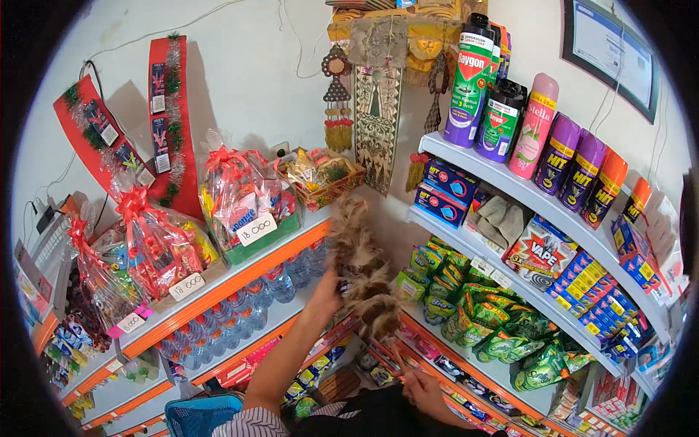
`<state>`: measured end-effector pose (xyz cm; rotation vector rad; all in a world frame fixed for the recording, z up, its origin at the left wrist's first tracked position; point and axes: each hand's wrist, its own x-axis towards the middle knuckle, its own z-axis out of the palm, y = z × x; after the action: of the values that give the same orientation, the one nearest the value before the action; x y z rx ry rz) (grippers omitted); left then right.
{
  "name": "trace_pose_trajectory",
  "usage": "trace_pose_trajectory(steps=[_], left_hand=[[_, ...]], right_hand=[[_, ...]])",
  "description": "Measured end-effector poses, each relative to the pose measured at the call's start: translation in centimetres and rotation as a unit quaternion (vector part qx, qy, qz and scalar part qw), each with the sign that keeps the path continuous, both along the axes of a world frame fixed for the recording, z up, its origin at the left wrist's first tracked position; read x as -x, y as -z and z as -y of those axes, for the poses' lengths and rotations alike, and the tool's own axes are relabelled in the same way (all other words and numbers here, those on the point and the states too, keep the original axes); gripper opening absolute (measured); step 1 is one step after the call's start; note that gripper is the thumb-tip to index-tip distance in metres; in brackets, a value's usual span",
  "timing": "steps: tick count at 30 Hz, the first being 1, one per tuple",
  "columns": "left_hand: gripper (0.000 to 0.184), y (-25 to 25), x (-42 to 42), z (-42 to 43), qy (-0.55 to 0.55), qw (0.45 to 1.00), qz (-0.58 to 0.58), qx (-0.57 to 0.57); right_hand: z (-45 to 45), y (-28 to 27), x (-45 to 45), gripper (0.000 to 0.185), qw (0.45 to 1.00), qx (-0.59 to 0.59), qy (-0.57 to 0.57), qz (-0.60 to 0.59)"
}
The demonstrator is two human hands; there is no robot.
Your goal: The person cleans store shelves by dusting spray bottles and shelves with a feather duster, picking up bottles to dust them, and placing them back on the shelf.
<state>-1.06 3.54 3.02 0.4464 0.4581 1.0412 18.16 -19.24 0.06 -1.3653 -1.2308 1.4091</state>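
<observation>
A brown feather duster [368, 280] stands tilted in front of the shelf corner, its feathers pointing up toward the back wall. Low in the view, my right hand [426, 393] is closed round the duster's thin handle. My left hand [325, 297] reaches up beside the left shelf, against the left side of the feathers. Its fingers are partly hidden and blurred there, next to a small dark patch I cannot make out. Water bottles [280, 282] stand on the shelf just left of that hand. Green pouches [440, 266] are on the shelf right of the feathers.
Wrapped gift parcels [244, 197] with price cards and a decorated basket [320, 178] sit on the left top shelf. Spray cans [470, 87] line the right top shelf, above boxes [542, 255]. A blue basket [200, 415] is at lower left. Woven hangings [377, 124] cover the corner.
</observation>
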Motion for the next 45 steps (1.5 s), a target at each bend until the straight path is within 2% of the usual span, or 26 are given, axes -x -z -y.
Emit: trace_pose_trajectory(steps=[1, 2, 4, 5, 8, 9, 10, 13, 14, 16, 17, 20, 22, 24, 28, 30, 31, 32, 34, 35, 37, 38, 40, 42, 44, 45], left_hand=[[0.044, -1.0, -0.1, 0.6, 0.025, 0.998, 0.052, 0.027], [0.044, -1.2, -0.1, 0.6, 0.021, 0.998, 0.051, 0.024], [0.043, -1.4, 0.2, 0.7, 0.003, 0.996, -0.012, 0.093], [0.050, 0.6, 0.2, -0.5, -0.015, 0.997, -0.032, 0.063], [0.049, 2.1, -0.1, -0.9, -0.028, 0.999, -0.016, 0.007], [0.047, -1.7, -0.4, 1.2, -0.052, 0.997, -0.027, 0.050], [0.047, -1.3, -0.3, 0.9, -0.054, 0.997, -0.026, 0.051], [0.048, 1.2, 0.0, -0.7, 0.023, 0.998, 0.057, 0.008], [0.048, 0.1, -0.3, 0.1, 0.023, 0.998, 0.053, 0.012], [0.050, -3.4, -0.8, 2.1, -0.023, 0.994, -0.073, 0.073], [0.052, -1.6, -0.5, 1.0, 0.006, 0.998, -0.016, 0.057], [0.053, 0.5, -0.3, -0.3, -0.004, 1.000, -0.010, 0.004], [0.054, 0.8, -0.3, -0.5, 0.015, 1.000, -0.017, -0.003], [0.054, -0.6, -0.7, 0.7, -0.016, 0.998, -0.038, 0.038], [0.059, 1.2, 0.1, 0.0, 0.038, 0.998, -0.022, 0.045], [0.058, 0.0, -0.3, 0.4, 0.049, 0.998, -0.003, 0.035], [0.056, -0.7, -0.5, 0.9, 0.023, 0.998, -0.037, 0.049], [0.054, -1.4, -0.6, 1.3, -0.004, 0.995, -0.073, 0.063], [0.050, 1.9, 0.1, -1.3, 0.027, 0.997, -0.053, 0.040], [0.048, 1.1, 0.1, -0.8, 0.039, 0.997, -0.036, 0.051], [0.046, -1.3, -0.5, 0.8, 0.026, 0.995, -0.027, 0.094], [0.046, -0.7, -0.5, 0.4, 0.027, 0.994, -0.029, 0.100], [0.049, 1.1, -0.5, -0.6, 0.033, 0.994, -0.002, 0.103], [0.048, 1.1, -0.7, -0.2, 0.033, 0.993, -0.012, 0.114], [0.048, 0.6, -0.8, -0.3, 0.025, 0.993, -0.021, 0.111], [0.049, 1.5, -0.5, -0.6, 0.016, 0.994, -0.007, 0.110]], right_hand=[[0.0, -0.4, -0.1, 0.035, 1.000, -0.003, -0.004, -0.001], [0.2, -1.3, -0.3, 0.035, 1.000, -0.013, 0.014, -0.001], [0.6, -2.0, -0.2, 0.035, 0.999, -0.021, 0.029, -0.006], [0.6, -2.1, -0.1, 0.036, 0.999, -0.027, 0.037, 0.007], [0.3, -1.4, 0.2, 0.036, 0.999, 0.012, 0.007, 0.031], [0.5, -0.7, 0.3, 0.035, 0.998, -0.041, 0.042, 0.033], [0.7, -0.3, 0.3, 0.034, 0.992, -0.092, 0.078, 0.036], [0.2, -1.4, -0.1, 0.032, 0.990, -0.033, 0.122, 0.064], [0.0, -1.2, -0.4, 0.032, 0.990, -0.029, 0.122, 0.061], [-0.6, -0.9, -1.0, 0.032, 0.992, -0.058, 0.076, 0.078], [-0.7, -1.8, -0.9, 0.032, 0.994, -0.056, 0.088, 0.037], [-0.4, -3.1, -0.3, 0.032, 0.988, -0.046, 0.146, -0.028], [-0.2, -1.7, -0.1, 0.033, 0.991, -0.045, 0.115, -0.042], [-0.2, -1.7, 0.5, 0.035, 1.000, 0.011, -0.015, 0.001], [0.0, -2.4, 0.1, 0.037, 0.996, 0.001, 0.045, -0.073], [-0.1, -2.0, 0.3, 0.037, 0.998, 0.010, 0.040, -0.039], [-0.4, -1.8, 0.3, 0.038, 0.999, 0.020, 0.029, -0.006], [-0.5, -1.4, 0.2, 0.038, 0.999, 0.014, 0.031, -0.005], [-0.4, 0.0, 0.1, 0.027, 0.978, -0.170, 0.108, 0.047], [-0.4, 1.2, -0.1, 0.025, 0.976, -0.159, 0.146, 0.016], [-0.3, -0.8, -0.4, 0.030, 0.982, -0.128, 0.134, 0.030], [-0.4, -1.8, -0.7, 0.036, 0.987, -0.100, 0.119, 0.046], [-0.9, -1.9, -1.0, 0.034, 0.994, -0.058, 0.094, 0.026], [-1.2, -2.2, -1.0, 0.033, 0.995, -0.042, 0.010, 0.092], [-0.9, -2.5, -0.3, 0.033, 0.992, -0.064, 0.048, 0.097], [-0.7, -2.7, 0.0, 0.033, 0.993, -0.067, 0.093, 0.036]])
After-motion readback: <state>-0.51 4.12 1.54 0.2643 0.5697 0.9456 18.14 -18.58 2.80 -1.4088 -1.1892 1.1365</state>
